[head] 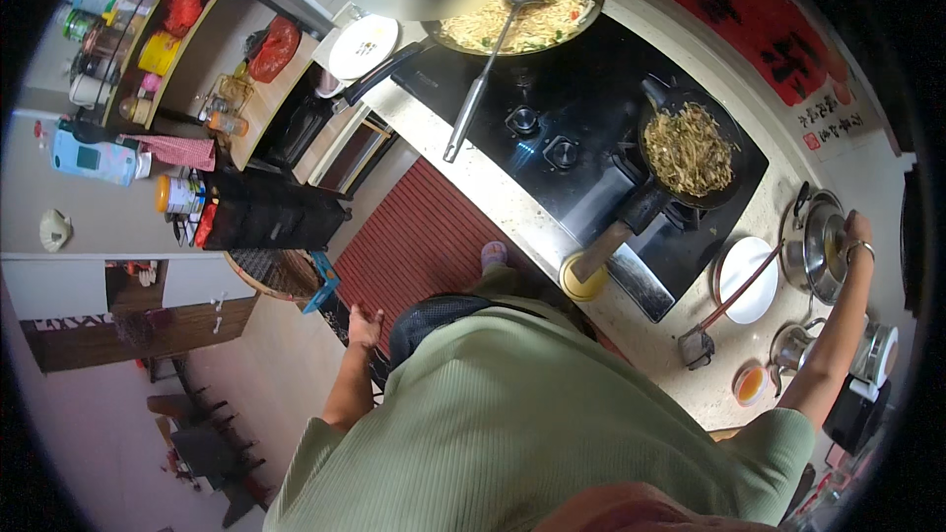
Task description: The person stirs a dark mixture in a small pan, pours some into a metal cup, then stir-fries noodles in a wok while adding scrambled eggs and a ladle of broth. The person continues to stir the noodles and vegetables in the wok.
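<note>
My right hand (857,230) reaches to the far right of the counter, at the lid of a stainless steel pot (822,247); its fingertips are too small to tell a grip. My left hand (366,326) hangs at my side above the floor, fingers apart, holding nothing. On the black gas hob (539,155), a large wok holds fried noodles (528,15), with a metal spatula (480,81) lying across it. A smaller pan with a dark handle holds a browned, shredded dish (689,151). Beside the pot are a white plate (748,281) and a long-handled utensil (732,307).
A small bowl of orange liquid (751,386) and a metal kettle (794,346) stand near my right arm. A yellow round lid (584,277) lies at the counter's front edge under the pan handle. White plates (363,46) are stacked left of the wok. A red mat (414,236) covers the floor.
</note>
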A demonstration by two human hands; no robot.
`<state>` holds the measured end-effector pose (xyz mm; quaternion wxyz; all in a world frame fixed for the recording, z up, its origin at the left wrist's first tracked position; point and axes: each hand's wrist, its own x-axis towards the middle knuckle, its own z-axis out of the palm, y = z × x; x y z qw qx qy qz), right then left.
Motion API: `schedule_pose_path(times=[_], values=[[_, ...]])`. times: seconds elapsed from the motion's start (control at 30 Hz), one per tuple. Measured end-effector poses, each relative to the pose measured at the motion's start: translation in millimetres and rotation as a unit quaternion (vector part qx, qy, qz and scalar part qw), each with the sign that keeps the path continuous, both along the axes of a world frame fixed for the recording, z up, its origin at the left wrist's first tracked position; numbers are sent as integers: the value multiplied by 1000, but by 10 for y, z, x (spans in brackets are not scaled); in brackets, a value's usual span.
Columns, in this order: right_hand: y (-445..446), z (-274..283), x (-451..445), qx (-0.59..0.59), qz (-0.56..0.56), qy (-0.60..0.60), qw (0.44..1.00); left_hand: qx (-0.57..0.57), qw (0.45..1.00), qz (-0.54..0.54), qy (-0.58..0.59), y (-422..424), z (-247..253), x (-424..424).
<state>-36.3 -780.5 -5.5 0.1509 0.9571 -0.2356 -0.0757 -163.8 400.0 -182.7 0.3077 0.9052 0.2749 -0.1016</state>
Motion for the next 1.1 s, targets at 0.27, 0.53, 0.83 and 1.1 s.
schedule_pose_path(times=[0.27,0.53,0.83,1.1], values=[[4441,1237,756,243,303,-255,886,-5,981,-25,-190,155,960,1882],[7938,1086,1775,128,470,-134,863,-210,912,-300,-183,-459,2502,4183],[8126,1995,2507,128,453,-173,865,-240,772,-572,-141,-390,2325,4623],[8458,3310,2932,263,18,-235,936,-158,779,-587,-153,-432,2287,4656]])
